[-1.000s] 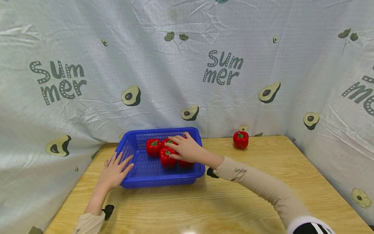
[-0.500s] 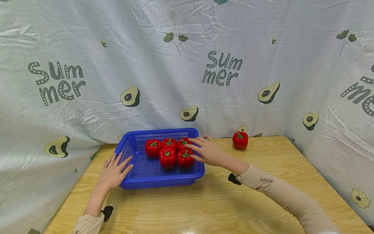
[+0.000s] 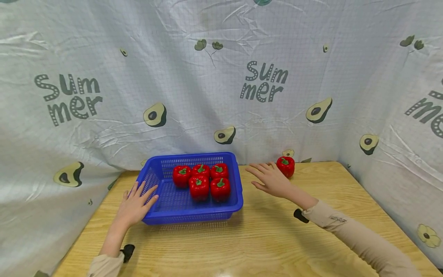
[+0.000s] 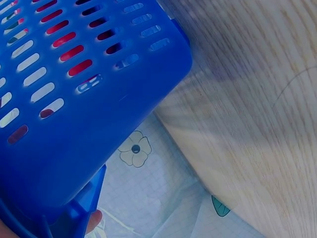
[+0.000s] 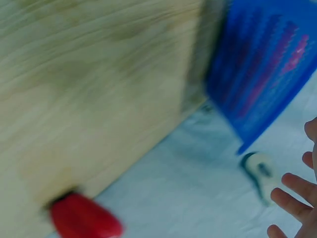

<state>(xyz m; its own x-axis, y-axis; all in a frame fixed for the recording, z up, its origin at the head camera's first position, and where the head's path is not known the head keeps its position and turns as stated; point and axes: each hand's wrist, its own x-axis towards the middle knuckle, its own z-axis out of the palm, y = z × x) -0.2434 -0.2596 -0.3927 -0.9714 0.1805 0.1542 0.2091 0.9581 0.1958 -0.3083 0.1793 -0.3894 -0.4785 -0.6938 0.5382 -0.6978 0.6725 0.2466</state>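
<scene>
A blue slotted basket [image 3: 152, 179] stands on the wooden table and holds several red bell peppers [image 3: 199, 187]. My left hand [image 3: 135, 203] rests flat with straight fingers against the basket's left front rim; the left wrist view shows the basket wall [image 4: 74, 94] close up. My right hand [image 3: 270, 177] hovers open over the table between the basket and a lone red pepper [image 3: 285, 166] near the back cloth. That lone pepper [image 5: 84, 218] shows blurred in the right wrist view, with fingertips [image 5: 292, 191] at the right edge.
The wooden table [image 3: 263, 238] is walled on three sides by a white cloth [image 3: 221, 77] printed with avocados and "Summer". The table's right half lies bare apart from the single pepper.
My right hand left the peppers in the basket, empty, and moved right across the rim toward the lone pepper. The left hand stayed on the basket.
</scene>
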